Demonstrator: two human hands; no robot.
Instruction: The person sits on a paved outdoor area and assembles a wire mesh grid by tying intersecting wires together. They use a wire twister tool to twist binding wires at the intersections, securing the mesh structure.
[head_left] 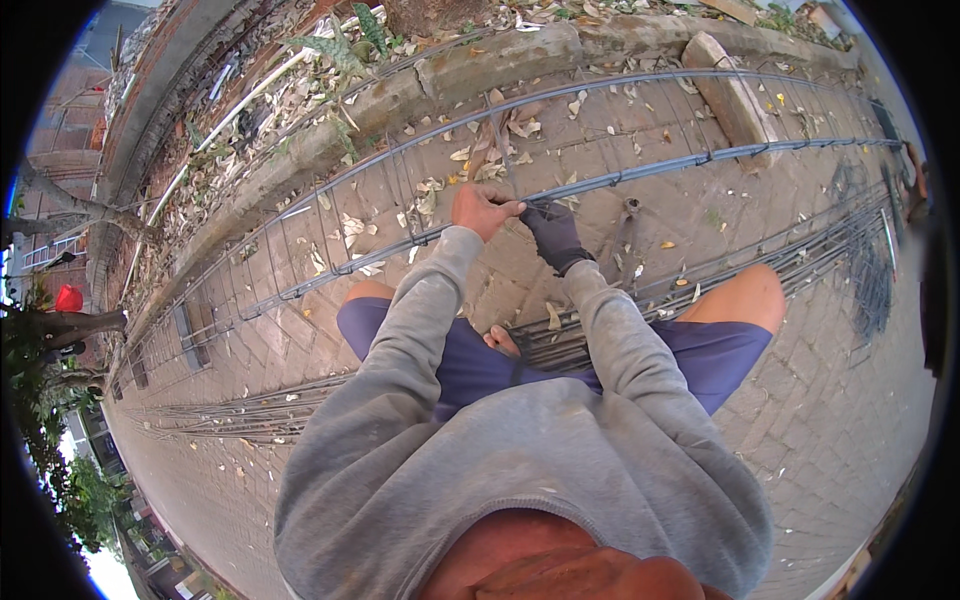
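Note:
A long cage of steel reinforcing bars point(640, 172) with thin cross stirrups lies across in front of me, curving from the left to the far right. At its near bar, my bare left hand point(483, 211) is closed, thumb and finger pinched together against the steel. My right hand point(553, 237), in a dark glove, is closed right beside it, its fingertips at the same spot on the bar. Whatever small thing the fingers hold is hidden. Just right of the glove, a rusty, long-handled object point(630, 208) lies on the paving; its kind is unclear.
A concrete block point(728, 95) props the cage at the right. Bundles of loose thin rods point(255, 410) lie on the paving near my legs, and more rods point(780, 255) at the right. Dark wire point(870, 290) is heaped beyond them. A concrete kerb point(385, 112) runs behind the cage.

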